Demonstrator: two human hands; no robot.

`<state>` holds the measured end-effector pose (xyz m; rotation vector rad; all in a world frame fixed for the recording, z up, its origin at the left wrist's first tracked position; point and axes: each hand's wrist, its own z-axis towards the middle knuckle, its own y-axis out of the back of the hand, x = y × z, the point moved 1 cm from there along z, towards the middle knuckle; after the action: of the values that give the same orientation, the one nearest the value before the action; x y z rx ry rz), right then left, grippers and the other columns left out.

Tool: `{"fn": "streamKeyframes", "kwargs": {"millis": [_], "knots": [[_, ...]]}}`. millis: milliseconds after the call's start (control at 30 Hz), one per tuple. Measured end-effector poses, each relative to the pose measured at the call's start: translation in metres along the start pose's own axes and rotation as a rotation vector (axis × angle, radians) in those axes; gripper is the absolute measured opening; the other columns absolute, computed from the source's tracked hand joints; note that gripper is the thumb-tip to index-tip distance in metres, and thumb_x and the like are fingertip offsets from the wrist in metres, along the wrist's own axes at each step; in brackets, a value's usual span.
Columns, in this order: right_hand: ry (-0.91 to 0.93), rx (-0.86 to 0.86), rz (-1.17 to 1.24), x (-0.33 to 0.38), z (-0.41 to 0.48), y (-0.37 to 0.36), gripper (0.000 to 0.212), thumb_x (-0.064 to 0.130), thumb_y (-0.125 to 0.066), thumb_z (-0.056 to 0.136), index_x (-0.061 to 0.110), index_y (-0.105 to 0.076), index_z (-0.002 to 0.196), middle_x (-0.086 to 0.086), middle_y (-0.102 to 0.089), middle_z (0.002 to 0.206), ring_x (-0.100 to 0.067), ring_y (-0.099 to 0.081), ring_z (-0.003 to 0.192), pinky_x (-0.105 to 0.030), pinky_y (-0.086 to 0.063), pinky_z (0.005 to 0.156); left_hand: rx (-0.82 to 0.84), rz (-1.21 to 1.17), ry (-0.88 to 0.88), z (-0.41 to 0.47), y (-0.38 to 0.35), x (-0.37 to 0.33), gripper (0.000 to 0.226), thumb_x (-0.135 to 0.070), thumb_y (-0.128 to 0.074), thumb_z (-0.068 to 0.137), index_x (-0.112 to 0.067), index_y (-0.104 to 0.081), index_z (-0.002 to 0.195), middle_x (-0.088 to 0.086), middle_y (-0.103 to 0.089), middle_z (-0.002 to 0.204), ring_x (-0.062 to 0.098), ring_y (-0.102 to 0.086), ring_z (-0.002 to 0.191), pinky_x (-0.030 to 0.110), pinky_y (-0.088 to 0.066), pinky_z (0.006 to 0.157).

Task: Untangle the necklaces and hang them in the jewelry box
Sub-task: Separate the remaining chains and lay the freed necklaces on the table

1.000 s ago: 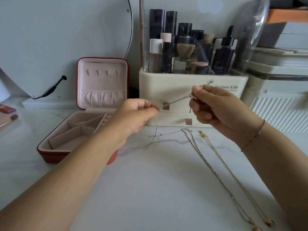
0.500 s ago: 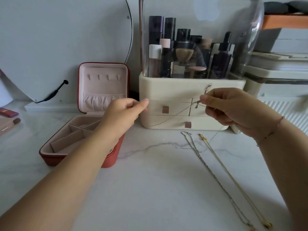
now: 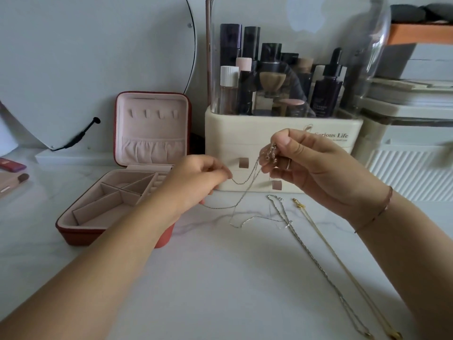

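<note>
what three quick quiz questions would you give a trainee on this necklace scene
1. True or false: the left hand and right hand both pinch the thin silver chain.
2. How many other necklaces lie stretched out on the table: A one, B two, C four?
3. Fill in: the jewelry box lid stands ___.

Key: 1 true; 2 B, the silver rope necklace and gold necklace; 3 open.

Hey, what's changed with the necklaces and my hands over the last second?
The left hand, which seemed to let go half a second ago, pinches the thin silver chain again. The chain, stretched tight between the hands a second ago, now sags in a loop. The right hand kept its grip on the chain. The silver necklace, gold necklace and open jewelry box stayed put.
</note>
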<state>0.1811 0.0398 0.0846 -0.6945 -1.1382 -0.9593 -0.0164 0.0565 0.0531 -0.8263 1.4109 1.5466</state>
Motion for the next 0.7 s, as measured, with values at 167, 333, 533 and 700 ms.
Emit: {"fn": "streamKeyframes", "kwargs": {"millis": [167,333,533,700], "knots": [[0.003,-0.048,-0.039,-0.003,0.001,-0.001,0.019,0.028,-0.058,0.089,0.015,-0.058,0.076,-0.001,-0.063,0.077,-0.012,-0.052,0.070,-0.026,-0.039,0.066,0.093,0.034,-0.048,-0.007,-0.009,-0.001,0.020,-0.010,-0.060,0.085,-0.025,-0.073,0.084,-0.003,-0.072,0.094,0.006,-0.063,0.092,0.010,-0.043,0.077],[-0.046,-0.095,-0.091,-0.008,0.002,-0.004,0.024,0.036,-0.065,0.078,0.014,-0.058,0.075,-0.004,-0.049,0.073,-0.012,-0.043,0.068,-0.027,-0.034,0.065,0.259,-0.328,-0.148,-0.008,-0.015,-0.007,0.022,-0.029,-0.063,0.081,-0.018,-0.073,0.097,0.002,-0.073,0.102,0.010,-0.065,0.101,0.028,-0.046,0.093],[-0.092,-0.057,-0.058,-0.010,0.002,-0.005,0.020,0.029,-0.060,0.082,0.010,-0.057,0.076,0.000,-0.054,0.067,-0.010,-0.048,0.059,-0.018,-0.041,0.057,0.319,-0.492,-0.175,-0.010,-0.015,-0.009,0.022,-0.023,-0.067,0.079,-0.011,-0.072,0.096,0.006,-0.072,0.083,0.016,-0.066,0.084,0.030,-0.050,0.085],[-0.188,-0.028,-0.020,-0.013,0.002,-0.008,0.020,0.028,-0.056,0.083,0.008,-0.058,0.083,-0.008,-0.062,0.076,-0.014,-0.059,0.061,-0.020,-0.048,0.054,0.267,-0.442,-0.183,-0.009,-0.014,-0.009,0.023,-0.023,-0.070,0.075,-0.010,-0.071,0.093,0.003,-0.069,0.078,0.012,-0.063,0.076,0.029,-0.049,0.083]]}}
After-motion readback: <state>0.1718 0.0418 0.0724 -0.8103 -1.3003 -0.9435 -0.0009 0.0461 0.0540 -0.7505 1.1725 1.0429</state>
